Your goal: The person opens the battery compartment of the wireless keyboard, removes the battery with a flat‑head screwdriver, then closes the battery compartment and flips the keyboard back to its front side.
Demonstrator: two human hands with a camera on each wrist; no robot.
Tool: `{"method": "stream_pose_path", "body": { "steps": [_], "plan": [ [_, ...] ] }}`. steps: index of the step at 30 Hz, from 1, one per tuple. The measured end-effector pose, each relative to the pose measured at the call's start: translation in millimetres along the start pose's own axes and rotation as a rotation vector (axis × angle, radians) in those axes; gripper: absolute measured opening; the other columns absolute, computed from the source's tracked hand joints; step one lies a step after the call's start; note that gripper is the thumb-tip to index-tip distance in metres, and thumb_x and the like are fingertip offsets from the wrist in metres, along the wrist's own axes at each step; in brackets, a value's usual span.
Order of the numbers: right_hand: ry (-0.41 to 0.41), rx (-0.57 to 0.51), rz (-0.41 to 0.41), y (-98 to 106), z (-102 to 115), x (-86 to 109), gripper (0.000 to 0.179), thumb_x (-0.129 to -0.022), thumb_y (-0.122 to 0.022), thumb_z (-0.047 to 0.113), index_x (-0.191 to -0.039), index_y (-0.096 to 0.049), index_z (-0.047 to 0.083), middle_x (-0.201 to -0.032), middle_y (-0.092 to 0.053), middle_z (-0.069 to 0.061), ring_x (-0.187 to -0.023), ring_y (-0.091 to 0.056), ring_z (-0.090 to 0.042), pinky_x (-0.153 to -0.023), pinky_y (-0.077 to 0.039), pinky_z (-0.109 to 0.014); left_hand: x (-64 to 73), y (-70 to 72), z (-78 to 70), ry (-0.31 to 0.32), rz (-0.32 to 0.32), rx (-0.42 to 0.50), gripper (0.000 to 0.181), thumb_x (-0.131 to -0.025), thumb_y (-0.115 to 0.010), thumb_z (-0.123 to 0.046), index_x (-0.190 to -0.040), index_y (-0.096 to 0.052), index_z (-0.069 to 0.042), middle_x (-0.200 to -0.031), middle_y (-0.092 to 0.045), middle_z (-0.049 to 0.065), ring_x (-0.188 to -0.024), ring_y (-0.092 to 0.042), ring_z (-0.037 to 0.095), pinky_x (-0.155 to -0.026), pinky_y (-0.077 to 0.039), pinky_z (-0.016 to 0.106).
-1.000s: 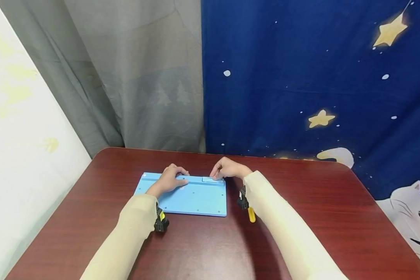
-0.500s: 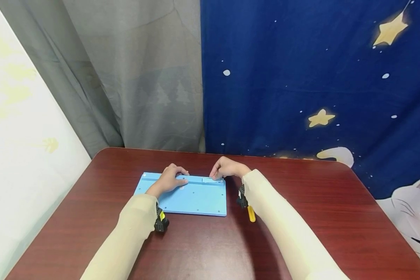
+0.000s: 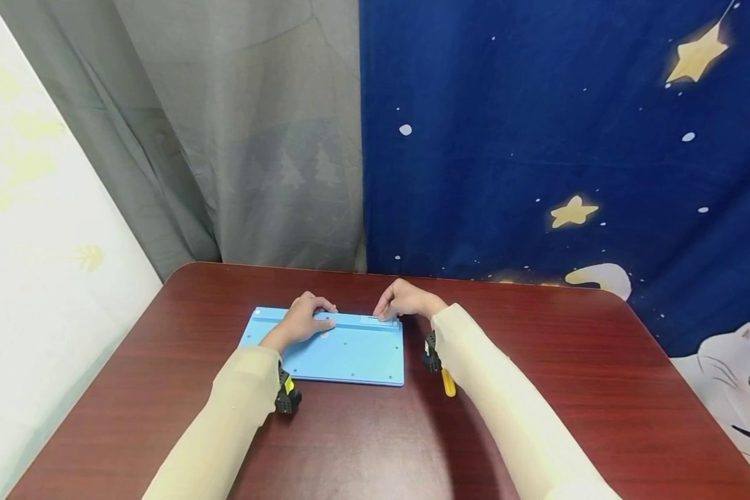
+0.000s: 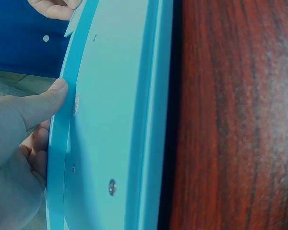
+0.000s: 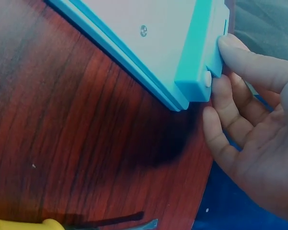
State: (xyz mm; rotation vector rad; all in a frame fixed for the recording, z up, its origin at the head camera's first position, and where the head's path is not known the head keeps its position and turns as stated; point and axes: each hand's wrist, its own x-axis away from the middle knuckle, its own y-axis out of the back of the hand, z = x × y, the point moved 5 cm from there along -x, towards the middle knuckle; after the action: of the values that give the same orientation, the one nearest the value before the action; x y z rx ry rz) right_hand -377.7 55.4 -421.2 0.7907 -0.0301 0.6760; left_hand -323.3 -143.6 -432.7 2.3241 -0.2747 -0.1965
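Observation:
A light blue keyboard lies face down on the table, its screwed underside up and its thick ridge at the far side. My left hand grips this ridge near the middle; in the left wrist view the thumb rests on top with the fingers curled behind. At the ridge's right end, my right hand pinches a small blue battery cover. From the left wrist side, the cover sticks out past the ridge. A round white foot shows beside it in the right wrist view.
A screwdriver with a yellow handle lies on the dark red wooden table, right of the keyboard and partly under the right forearm. Grey and blue curtains hang behind the table's far edge.
Both hands and the keyboard stay in place. The battery cover's outline under the right fingers shifts very slightly.

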Motion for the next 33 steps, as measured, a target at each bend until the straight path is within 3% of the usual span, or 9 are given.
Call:
{"method": "stream_pose_path", "body": {
  "steps": [6,19,27,33],
  "plan": [
    [-0.048,-0.017,-0.014,-1.8,-2.4,-0.3,0.008,-0.075,-0.071,0.001,-0.082,-0.074,0.005,-0.083,-0.068,-0.002,-0.072,-0.057,-0.013,-0.066,-0.049,-0.029,0.2,-1.8,-0.4,-0.009,-0.001,-0.003,0.019,-0.082,-0.069,-0.012,-0.101,-0.067,-0.006,-0.100,-0.051,0.012,-0.094,-0.042,0.025,-0.078,-0.040,0.039],
    [-0.232,-0.033,-0.016,-6.6,5.5,0.0,0.008,-0.078,-0.070,0.001,-0.086,-0.071,0.002,-0.083,-0.063,-0.004,-0.072,-0.053,-0.015,-0.072,-0.050,-0.034,0.1,0.7,-0.6,-0.021,0.006,-0.008,0.019,-0.083,-0.068,-0.012,-0.100,-0.066,-0.005,-0.100,-0.050,0.013,-0.095,-0.043,0.027,-0.078,-0.041,0.040],
    [-0.209,-0.016,-0.078,-7.8,9.2,4.7,0.006,-0.077,-0.070,0.000,-0.082,-0.072,0.001,-0.083,-0.064,-0.004,-0.068,-0.052,-0.016,-0.067,-0.050,-0.033,0.2,0.6,0.2,-0.015,0.008,-0.026,0.019,-0.083,-0.068,-0.013,-0.100,-0.066,-0.006,-0.100,-0.051,0.013,-0.094,-0.043,0.027,-0.078,-0.041,0.041],
    [-0.145,0.098,-0.102,-5.9,16.7,7.5,0.002,-0.076,-0.071,0.000,-0.077,-0.072,0.003,-0.084,-0.065,-0.004,-0.065,-0.053,-0.015,-0.064,-0.050,-0.031,-0.3,-0.2,0.3,-0.030,0.010,-0.031,0.020,-0.083,-0.068,-0.015,-0.101,-0.066,-0.007,-0.099,-0.050,0.011,-0.092,-0.043,0.025,-0.076,-0.040,0.037]
  ]
}}
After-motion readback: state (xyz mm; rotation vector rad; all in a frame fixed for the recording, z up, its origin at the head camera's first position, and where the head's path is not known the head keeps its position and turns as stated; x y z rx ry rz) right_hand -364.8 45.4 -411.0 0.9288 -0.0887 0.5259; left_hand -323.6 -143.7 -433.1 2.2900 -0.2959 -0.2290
